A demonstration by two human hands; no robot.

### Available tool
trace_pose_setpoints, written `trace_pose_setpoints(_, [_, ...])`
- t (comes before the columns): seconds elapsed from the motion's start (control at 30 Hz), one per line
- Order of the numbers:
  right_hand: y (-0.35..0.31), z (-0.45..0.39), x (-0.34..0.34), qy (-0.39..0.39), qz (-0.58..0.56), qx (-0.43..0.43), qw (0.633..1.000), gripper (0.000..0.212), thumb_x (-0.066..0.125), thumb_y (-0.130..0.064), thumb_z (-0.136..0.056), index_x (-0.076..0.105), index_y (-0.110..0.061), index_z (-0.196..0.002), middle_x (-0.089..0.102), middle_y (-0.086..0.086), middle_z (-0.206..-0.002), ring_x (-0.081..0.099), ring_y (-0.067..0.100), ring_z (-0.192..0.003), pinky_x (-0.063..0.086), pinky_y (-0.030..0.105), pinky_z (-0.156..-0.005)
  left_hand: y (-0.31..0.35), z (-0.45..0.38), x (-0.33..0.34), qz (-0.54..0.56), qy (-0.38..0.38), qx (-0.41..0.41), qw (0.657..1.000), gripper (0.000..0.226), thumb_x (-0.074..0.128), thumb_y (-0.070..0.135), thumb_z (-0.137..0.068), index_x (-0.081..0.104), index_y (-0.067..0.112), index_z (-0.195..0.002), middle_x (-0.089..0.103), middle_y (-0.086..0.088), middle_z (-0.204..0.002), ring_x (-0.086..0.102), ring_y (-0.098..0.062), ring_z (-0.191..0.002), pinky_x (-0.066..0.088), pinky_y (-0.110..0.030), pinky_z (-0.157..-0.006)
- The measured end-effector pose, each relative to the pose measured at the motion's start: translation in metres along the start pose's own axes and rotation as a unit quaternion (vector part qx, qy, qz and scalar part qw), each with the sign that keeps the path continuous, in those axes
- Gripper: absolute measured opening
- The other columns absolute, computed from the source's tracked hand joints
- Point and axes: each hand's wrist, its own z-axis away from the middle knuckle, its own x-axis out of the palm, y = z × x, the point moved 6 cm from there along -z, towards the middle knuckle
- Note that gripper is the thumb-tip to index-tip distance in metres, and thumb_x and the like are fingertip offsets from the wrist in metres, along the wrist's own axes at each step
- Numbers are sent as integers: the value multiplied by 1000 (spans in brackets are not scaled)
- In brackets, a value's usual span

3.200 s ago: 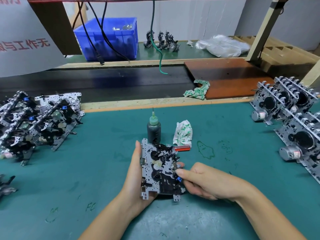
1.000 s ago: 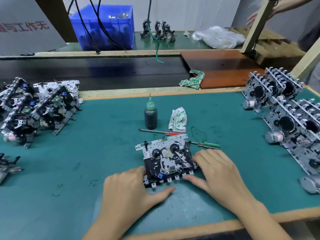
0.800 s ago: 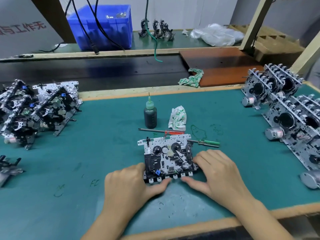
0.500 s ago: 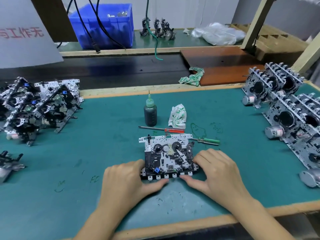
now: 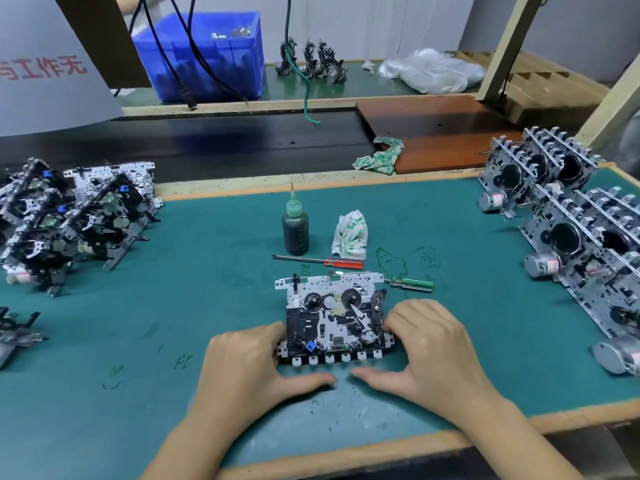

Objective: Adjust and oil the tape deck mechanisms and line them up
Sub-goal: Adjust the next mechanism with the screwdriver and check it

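Where the green mat [image 5: 207,306] reaches its far left edge, a cluster of tape deck mechanisms [image 5: 72,216] leans together in a heap, well apart from the hands. Nearer the middle, the left hand [image 5: 249,368] lies on the mat with its fingers curled against the left end of one tape deck mechanism [image 5: 334,320], its thumb stretched along the mat just below the row of white tabs. That mechanism lies flat, face up, between the two hands, near the front edge of the mat. Just behind it lie a red-handled screwdriver [image 5: 322,260] and, farther back, an upright oil bottle [image 5: 295,226] with a green nozzle, beside a crumpled rag [image 5: 349,235]. A green-handled screwdriver [image 5: 412,283] lies just beyond the mechanism's right corner. The right hand [image 5: 433,355] mirrors the left, fingers bent against the mechanism's right end and thumb pointing inward below it; the thumb tips lie near each other, apart. At the far right, a row of mechanisms with motors [image 5: 568,233] stands lined up.
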Motion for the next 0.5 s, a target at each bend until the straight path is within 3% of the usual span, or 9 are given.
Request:
trace_pose_setpoints(0.1, [0,2,-2,31,3,24,999,57,62,-67,-68,56,-11,-56,51,-3,-56,51,19,-54,42,28,-66,4,2,1,-6,-8,49,999,59,54,78,-60,25,26,-61,39,5,-38,42,-15,-33,33,-19,-32])
trace_pose_setpoints(0.37, [3,0,-1,7,-11,-20,1000,48,59,-56,-77,57,-10,-61,52,-2,-61,52,22,-58,41,29,-73,0,5,-1,-24,-4,46,999,50,56,68,-65,26,28,-65,41,7,-40,43,-14,-34,32,-19,-31])
trace_pose_setpoints(0.5, [4,1,-1,9,-19,-10,1000,51,61,-61,-74,59,-11,-62,55,-3,-62,53,21,-60,42,30,-76,1,6,-1,-75,25,21,997,49,53,60,-71,38,19,-50,37,2,-36,40,-19,-30,25,-19,-34])
